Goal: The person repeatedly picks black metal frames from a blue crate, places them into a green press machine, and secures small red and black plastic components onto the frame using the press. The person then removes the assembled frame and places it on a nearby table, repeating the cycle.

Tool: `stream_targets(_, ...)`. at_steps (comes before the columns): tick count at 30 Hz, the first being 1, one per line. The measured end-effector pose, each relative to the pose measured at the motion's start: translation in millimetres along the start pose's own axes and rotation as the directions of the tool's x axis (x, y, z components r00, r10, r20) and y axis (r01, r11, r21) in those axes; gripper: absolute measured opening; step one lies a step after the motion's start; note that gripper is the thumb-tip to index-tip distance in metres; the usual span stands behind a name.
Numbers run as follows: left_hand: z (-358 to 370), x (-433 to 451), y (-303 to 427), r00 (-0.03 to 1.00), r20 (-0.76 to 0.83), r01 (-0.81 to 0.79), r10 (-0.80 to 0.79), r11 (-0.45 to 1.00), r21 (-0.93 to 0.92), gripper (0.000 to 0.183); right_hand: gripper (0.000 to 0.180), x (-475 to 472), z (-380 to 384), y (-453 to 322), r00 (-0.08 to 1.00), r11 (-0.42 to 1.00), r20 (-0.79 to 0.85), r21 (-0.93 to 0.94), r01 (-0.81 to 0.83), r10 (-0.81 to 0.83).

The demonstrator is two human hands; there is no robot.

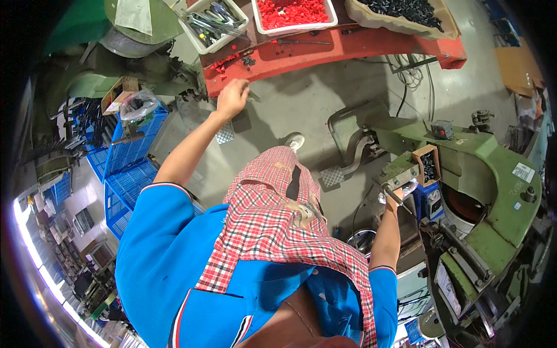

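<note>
My left hand (pixel 233 99) is raised before the near left corner of the red workbench (pixel 348 48), its fingers curled. A thin grey strip shows beside the fingertips; whether it is held is unclear. Small red plastic parts (pixel 222 64) and dark rings (pixel 248 61) lie on the bench just beyond that hand. My right hand (pixel 395 196) is at the green press machine (pixel 474 143) on the right, partly covered by a metal rod. Crumpled clear plastic (pixel 409 187) lies close by it, below a small open box (pixel 428 165) of black parts. Its fingers are hidden.
On the bench stand white trays of tools (pixel 213 26) and red parts (pixel 296 15), plus a tub of black parts (pixel 404 13). A screwdriver (pixel 302 42) lies in front. Blue plastic crates (pixel 135 148) stand left. A foot pedal (pixel 333 176) juts over the floor.
</note>
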State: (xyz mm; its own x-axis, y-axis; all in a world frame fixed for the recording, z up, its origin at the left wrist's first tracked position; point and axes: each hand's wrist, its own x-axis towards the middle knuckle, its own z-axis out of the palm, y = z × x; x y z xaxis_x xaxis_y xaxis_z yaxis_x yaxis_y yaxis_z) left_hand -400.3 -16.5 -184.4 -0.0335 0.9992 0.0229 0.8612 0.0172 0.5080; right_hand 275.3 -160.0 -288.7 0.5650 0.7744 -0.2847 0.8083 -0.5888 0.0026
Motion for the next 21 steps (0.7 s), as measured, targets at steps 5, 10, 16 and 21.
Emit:
stream_targets(5, 17.4, 43.5, -9.3, 0.986, -0.129, 0.112, -0.103, 0.991, 0.068, 0.030, 0.065, 0.0, 3.9, 18.3, 0.988, 0.986, -0.065, 0.092, -0.137, 0.144)
stream_targets(10, 33.6, 49.9, -20.0, 0.966, -0.148, -0.151, 0.211, 0.929, 0.337, 0.015, 0.045, -13.4, -29.5, -1.5, 0.987, 0.986, 0.140, -0.161, -0.049, 0.072)
stream_targets(16, 31.8, 45.6, -16.3, 0.941, -0.163, -0.244, 0.295, 0.929, 0.277, 0.006, 0.017, -27.4, -46.9, -19.5, 0.994, 0.994, -0.024, 0.034, -0.107, 0.108)
stream_targets(21, 28.6, 42.5, 10.9, 0.959, -0.162, -0.208, 0.234, 0.965, 0.159, 0.009, 0.018, -30.0, -38.5, -8.1, 0.992, 0.997, -0.108, 0.058, -0.056, 0.062)
